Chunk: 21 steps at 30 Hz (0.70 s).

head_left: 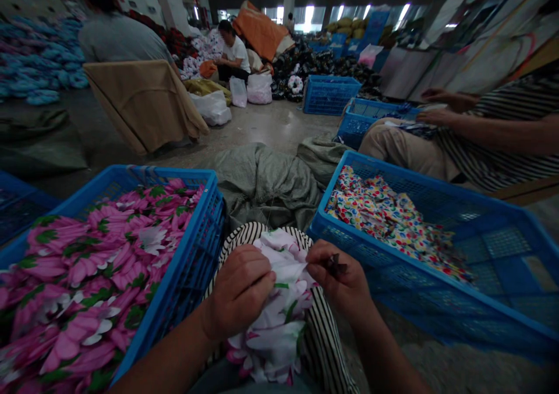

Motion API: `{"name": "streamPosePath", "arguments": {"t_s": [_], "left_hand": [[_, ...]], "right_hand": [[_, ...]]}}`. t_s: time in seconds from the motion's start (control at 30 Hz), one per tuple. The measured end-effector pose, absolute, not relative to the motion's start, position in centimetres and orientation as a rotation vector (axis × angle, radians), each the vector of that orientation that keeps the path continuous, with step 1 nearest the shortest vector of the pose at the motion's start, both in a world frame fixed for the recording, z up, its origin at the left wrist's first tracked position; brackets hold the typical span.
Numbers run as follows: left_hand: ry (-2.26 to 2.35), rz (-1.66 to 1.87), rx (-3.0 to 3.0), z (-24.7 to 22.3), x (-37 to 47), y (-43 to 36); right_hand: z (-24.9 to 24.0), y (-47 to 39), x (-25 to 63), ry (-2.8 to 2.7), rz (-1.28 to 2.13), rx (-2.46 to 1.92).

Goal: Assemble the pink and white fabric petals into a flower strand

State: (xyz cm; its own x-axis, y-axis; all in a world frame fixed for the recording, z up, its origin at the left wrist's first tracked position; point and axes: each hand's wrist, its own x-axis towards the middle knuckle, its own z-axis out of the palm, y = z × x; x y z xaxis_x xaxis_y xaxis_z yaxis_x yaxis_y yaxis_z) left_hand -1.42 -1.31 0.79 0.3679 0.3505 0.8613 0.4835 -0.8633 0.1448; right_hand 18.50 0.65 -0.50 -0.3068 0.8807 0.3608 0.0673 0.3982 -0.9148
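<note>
Across my lap lies a bunched piece of white fabric (283, 301) with pink and green petal-like parts. My left hand (242, 289) is closed at its left side, the fingers curled over the cloth. At its upper right edge my right hand (343, 280) pinches the cloth between thumb and finger. A small dark object (336, 263) shows among the other fingers of that hand; its kind is unclear. Beneath the cloth is a black-and-white striped fabric (329, 330). To my left, a blue crate (174, 301) holds many pink flower-shaped cloth pieces (105, 260) with green leaves.
At right stands another blue crate (393, 254) with colourful printed cloth pieces (388, 213). A grey-green sack (266, 178) lies ahead. One person (493, 126) sits at right, others farther off. A cloth-draped chair (140, 103) and more blue crates (332, 94) stand beyond.
</note>
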Motion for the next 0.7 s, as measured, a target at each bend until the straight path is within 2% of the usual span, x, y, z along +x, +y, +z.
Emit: {"name": "streamPosePath", "arguments": {"t_s": [0.23, 0.5, 0.7], "left_hand": [[-0.805, -1.546, -2.38, 0.3, -2.0, -1.6], [-0.85, -1.527, -2.324, 1.3, -2.2, -2.4], [-0.847, -1.447, -2.354, 2.0, -2.5, -3.1]], "right_hand": [[-1.2, 1.3, 19.5, -1.567, 0.933, -1.005], [-2.2, 0.2, 20.0, -1.413, 1.591, -0.857], [-1.6, 0.0, 19.6, -1.487, 1.735, -0.748]]}}
